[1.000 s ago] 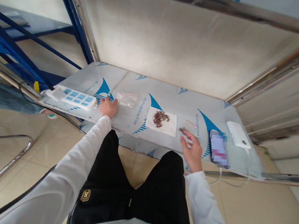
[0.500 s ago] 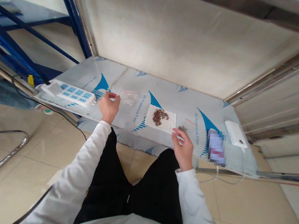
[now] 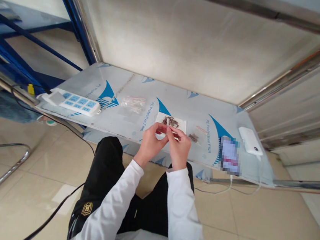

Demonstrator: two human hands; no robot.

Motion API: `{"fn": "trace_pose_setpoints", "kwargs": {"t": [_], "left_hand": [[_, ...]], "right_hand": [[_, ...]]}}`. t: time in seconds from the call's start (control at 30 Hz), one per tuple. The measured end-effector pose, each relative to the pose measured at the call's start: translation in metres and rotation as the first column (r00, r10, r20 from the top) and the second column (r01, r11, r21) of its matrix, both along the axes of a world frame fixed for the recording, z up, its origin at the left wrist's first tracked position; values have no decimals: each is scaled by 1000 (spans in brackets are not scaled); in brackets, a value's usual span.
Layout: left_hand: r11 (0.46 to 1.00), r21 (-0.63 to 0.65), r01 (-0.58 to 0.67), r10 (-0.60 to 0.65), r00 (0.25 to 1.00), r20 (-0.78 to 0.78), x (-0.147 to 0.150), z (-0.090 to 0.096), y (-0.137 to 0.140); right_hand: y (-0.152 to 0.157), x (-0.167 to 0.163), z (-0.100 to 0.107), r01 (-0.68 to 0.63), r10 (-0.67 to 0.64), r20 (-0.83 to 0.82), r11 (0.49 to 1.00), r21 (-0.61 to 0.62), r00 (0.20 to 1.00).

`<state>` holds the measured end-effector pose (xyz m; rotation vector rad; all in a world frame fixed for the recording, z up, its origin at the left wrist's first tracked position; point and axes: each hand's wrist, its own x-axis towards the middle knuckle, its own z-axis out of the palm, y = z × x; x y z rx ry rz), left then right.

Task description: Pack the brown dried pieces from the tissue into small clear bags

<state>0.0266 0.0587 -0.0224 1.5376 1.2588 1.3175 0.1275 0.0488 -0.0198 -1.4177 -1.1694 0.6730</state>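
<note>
My left hand [image 3: 152, 139] and my right hand [image 3: 179, 144] meet over the shelf's front part, thumbs and fingertips pinched together. Between them sticks up a small whitish, narrow piece [image 3: 167, 122], too small to name. Just behind the fingers, a loose heap of small brown, rod-like pieces [image 3: 174, 121] lies on a white paper square [image 3: 182, 126], partly covered by my hands. To the right rests a clear bag [image 3: 194, 138] with darker small pieces inside. Further left lies another clear bag [image 3: 133, 104] holding pale pinkish, slender pieces.
A white power strip [image 3: 81, 104] occupies the shelf's left end. On the right are a phone [image 3: 231, 157] with a blurred screen and a white power bank [image 3: 250, 141] with a cable. Film-covered metal forms the shelf [image 3: 169, 90]; a blue frame [image 3: 70, 13] stands left.
My left hand has moved right from beside the left bag, and my right hand has shifted slightly left. Their fingertips now meet in front of the brown heap.
</note>
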Motion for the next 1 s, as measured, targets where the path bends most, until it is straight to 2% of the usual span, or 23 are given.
{"fn": "trace_pose_setpoints", "kwargs": {"t": [0.07,0.13,0.2,0.3,0.4,0.47,0.53,0.6,0.7,0.77,0.87,0.93,1.0], "left_hand": [[988,-57,145,-133,976,174,0,-1,1],[965,-124,231,-177,922,346,2,-2,1],[958,-182,221,-126,898,422,4,-4,2],[962,-232,145,-42,916,398,6,-7,3],[966,-247,79,-10,963,270,4,-7,3],[973,-231,-3,26,995,94,2,-3,2],[979,-190,-78,62,994,-85,0,4,-1],[982,-141,-125,91,970,-227,-2,12,-3],[985,-76,-155,110,904,-413,-5,22,-6],[984,-66,-164,106,848,-519,-7,26,-8],[994,-47,-101,49,776,-629,-12,28,-9],[999,25,38,-12,758,-653,-16,29,-9],[976,121,182,-63,765,-641,-19,28,-9]], "right_hand": [[-2,6,0,28,-28,3,1000,9,1000],[-4,9,0,36,-37,22,999,20,999],[-6,10,0,23,-25,64,999,36,998],[-8,10,-4,2,-11,156,998,59,988],[-9,10,-8,35,-53,252,996,79,966],[-10,11,-9,78,-106,308,992,101,946],[-11,11,-6,69,-109,368,990,122,923],[-12,12,-3,-46,-11,437,992,120,899],[-10,16,1,-240,180,515,969,53,838],[-6,21,3,-287,241,559,958,-5,794],[-1,29,6,-299,265,629,953,-54,730],[1,34,10,-290,265,645,954,-69,717],[-1,36,16,-286,283,621,953,-98,730]]}}
